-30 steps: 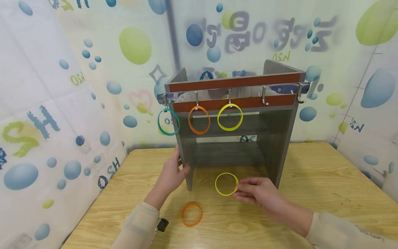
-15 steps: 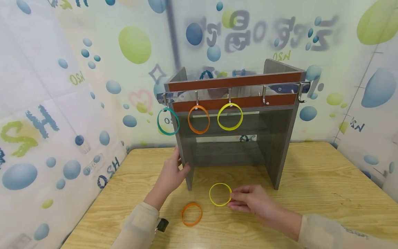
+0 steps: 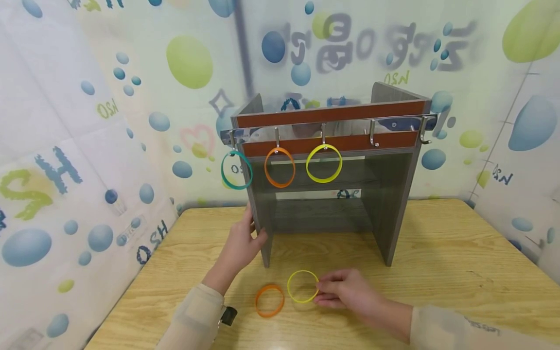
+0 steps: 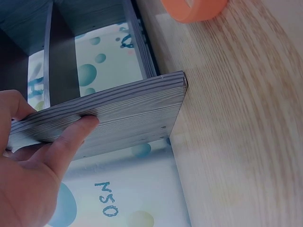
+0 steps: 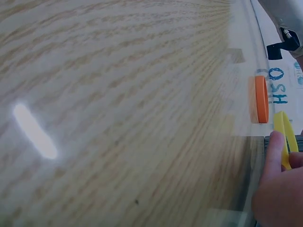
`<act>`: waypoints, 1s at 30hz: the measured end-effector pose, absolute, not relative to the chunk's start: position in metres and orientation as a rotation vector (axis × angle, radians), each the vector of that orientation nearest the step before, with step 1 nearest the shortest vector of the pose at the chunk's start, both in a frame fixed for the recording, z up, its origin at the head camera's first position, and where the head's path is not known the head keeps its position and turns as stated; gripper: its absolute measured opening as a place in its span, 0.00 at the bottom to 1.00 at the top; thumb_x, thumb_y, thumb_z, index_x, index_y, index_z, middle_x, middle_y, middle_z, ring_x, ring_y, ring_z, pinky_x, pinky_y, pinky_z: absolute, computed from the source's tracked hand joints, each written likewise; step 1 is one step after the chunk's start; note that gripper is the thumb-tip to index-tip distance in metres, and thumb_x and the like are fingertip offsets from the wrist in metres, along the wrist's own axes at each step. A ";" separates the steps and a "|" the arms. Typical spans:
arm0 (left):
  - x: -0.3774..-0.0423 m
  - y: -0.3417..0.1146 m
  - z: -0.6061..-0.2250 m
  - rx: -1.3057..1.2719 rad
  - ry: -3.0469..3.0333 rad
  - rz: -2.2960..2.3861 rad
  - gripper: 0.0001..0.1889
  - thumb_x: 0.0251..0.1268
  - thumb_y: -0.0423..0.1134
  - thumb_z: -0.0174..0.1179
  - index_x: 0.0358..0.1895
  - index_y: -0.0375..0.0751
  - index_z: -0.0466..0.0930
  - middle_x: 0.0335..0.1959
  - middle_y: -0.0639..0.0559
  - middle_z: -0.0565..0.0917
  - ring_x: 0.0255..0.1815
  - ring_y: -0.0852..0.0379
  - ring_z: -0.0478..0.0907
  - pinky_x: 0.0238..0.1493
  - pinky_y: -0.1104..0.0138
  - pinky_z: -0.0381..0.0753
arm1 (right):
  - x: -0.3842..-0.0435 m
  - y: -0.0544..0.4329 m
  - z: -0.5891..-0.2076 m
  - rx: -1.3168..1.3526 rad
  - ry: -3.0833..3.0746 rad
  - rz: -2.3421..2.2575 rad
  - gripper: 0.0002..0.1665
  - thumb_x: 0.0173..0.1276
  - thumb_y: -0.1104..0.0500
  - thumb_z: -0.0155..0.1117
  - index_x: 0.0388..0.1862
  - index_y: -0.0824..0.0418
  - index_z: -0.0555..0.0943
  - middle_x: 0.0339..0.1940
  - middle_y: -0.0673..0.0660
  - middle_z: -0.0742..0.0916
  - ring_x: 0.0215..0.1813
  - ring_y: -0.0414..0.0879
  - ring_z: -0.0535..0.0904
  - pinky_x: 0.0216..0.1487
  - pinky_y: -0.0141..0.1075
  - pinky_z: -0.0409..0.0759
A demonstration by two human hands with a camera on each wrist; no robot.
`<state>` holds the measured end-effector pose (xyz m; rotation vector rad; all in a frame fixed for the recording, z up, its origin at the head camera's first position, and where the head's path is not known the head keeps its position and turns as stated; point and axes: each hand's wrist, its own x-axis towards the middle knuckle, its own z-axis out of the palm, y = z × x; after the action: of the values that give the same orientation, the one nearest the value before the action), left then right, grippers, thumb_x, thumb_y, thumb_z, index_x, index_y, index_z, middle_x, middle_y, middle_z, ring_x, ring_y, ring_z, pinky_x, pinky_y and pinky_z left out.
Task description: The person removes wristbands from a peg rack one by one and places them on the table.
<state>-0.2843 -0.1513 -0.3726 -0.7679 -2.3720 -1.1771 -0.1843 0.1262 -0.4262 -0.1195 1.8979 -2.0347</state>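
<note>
Hooks (image 3: 323, 135) hold three rings (image 3: 282, 185), right hand (image 3: 347, 291) another ring (image 5: 280, 124).

Long sleeves in a pale creamy beige are worn on both arms, kinda loose and a bit creased. The left sleeve (image 3: 191, 316) is ended at the wrist, and a small, boxy black piece (image 3: 229, 316) is fitted right at its edge; a tiny silvery metal bit (image 5: 287, 34) can be spotted by it in the right wrist view. On the right sleeve (image 3: 450, 328), some dark lettering (image 3: 482, 326) is seen, though it can't really be read.
</note>
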 end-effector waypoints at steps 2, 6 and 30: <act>-0.284 -0.151 -0.373 -0.767 -2.371 -1.168 0.49 0.68 0.23 0.59 0.88 0.57 0.47 0.70 0.32 0.81 0.72 0.39 0.79 0.64 0.44 0.87 | -0.185 0.125 -0.428 -0.115 1.897 -2.040 0.26 0.74 0.67 0.65 0.61 0.86 0.73 0.42 0.64 0.90 0.40 0.46 0.92 0.49 0.37 0.94; -0.284 -0.150 -0.373 -0.765 -2.371 -1.163 0.49 0.68 0.23 0.59 0.88 0.57 0.48 0.69 0.32 0.82 0.72 0.39 0.80 0.63 0.44 0.87 | -0.185 0.122 -0.431 -0.103 1.892 -2.052 0.26 0.73 0.68 0.65 0.60 0.86 0.72 0.42 0.65 0.91 0.39 0.46 0.92 0.48 0.38 0.94; -0.283 -0.151 -0.372 -0.759 -2.380 -1.205 0.50 0.68 0.23 0.59 0.88 0.59 0.48 0.72 0.33 0.80 0.72 0.38 0.80 0.64 0.45 0.87 | -0.181 0.115 -0.440 -0.113 1.884 -2.006 0.25 0.73 0.67 0.65 0.60 0.86 0.73 0.39 0.62 0.90 0.39 0.47 0.93 0.47 0.36 0.94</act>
<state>-0.2830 -0.1510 -0.3723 -0.7586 -2.3804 -1.2048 -0.1805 0.1146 -0.4398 -0.1125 1.8837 -2.0057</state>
